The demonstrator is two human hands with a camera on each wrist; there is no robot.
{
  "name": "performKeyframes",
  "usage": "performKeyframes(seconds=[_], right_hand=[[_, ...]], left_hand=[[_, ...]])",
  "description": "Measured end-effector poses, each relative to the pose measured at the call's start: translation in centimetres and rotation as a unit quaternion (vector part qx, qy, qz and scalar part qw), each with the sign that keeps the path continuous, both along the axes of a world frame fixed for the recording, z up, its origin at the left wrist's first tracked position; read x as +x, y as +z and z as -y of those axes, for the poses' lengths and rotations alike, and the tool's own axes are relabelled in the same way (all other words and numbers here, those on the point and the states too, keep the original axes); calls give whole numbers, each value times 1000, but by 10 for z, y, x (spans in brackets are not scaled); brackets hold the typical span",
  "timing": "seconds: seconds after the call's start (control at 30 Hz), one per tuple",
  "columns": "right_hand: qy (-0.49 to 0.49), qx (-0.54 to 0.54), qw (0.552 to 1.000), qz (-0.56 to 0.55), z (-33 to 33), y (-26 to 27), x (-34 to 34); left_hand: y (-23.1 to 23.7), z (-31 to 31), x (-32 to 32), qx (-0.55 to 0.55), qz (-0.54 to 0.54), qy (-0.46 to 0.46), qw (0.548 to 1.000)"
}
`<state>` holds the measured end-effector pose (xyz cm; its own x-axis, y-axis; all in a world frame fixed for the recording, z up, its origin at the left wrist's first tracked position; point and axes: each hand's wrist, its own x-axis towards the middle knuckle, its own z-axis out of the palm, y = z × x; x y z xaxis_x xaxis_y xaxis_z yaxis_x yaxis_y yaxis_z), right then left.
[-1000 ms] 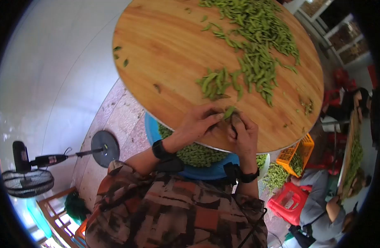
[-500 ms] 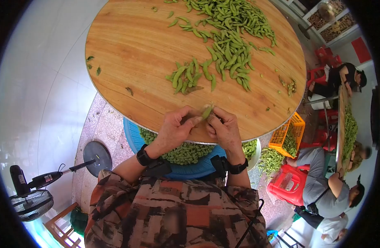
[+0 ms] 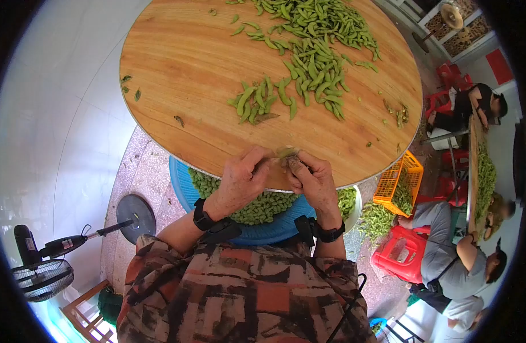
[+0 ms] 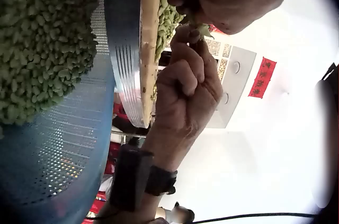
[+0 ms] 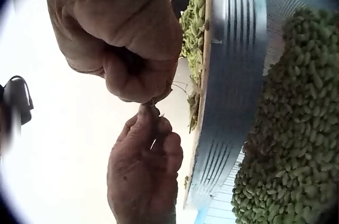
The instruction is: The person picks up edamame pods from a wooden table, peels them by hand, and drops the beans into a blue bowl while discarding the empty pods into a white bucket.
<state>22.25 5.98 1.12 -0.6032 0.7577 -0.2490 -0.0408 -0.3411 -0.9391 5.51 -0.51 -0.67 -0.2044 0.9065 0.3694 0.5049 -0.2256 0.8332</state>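
Note:
Both hands meet over the near edge of a round wooden table (image 3: 205,114). A green pod (image 3: 286,152) lies between their fingertips, slightly blurred. The left hand (image 3: 240,180) pinches its left end with thumb and forefinger. At its other end, the right hand (image 3: 314,183) pinches with curled fingers. In the right wrist view the fingertips of the left hand (image 5: 145,168) and right hand (image 5: 119,33) nearly touch, mostly hiding the pod. Beyond the hands lie a small group of pods (image 3: 254,103) and a larger pile (image 3: 320,63).
Beneath the table edge, a blue basket (image 3: 180,191) holds shelled green beans (image 3: 257,210). To the right are an orange crate (image 3: 388,186), loose pods (image 3: 377,220), a red stool (image 3: 397,257) and people beside another table. A fan (image 3: 42,280) stands at the left.
The view has shifted, so the table sits further left than a second ago. The pod between the hands has tilted from steep to nearly level; both hands still hold it.

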Motion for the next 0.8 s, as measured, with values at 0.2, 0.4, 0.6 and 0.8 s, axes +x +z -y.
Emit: performKeyframes(seconds=[0.2,0.4,0.6,0.8], right_hand=[[30,-70,995,-70,-5,-10,10],[40,-128,979,-155,1,-7,8],[-44,150,980,126,13,-4,6],[-88,389,899,181,24,7,-8]], left_hand=[[-8,1,-14,-262,613,-212,715],[-5,2,-11,-278,669,-215,655],[4,2,3,-114,76,-113,984],[2,-1,4,-2,-183,-46,982]])
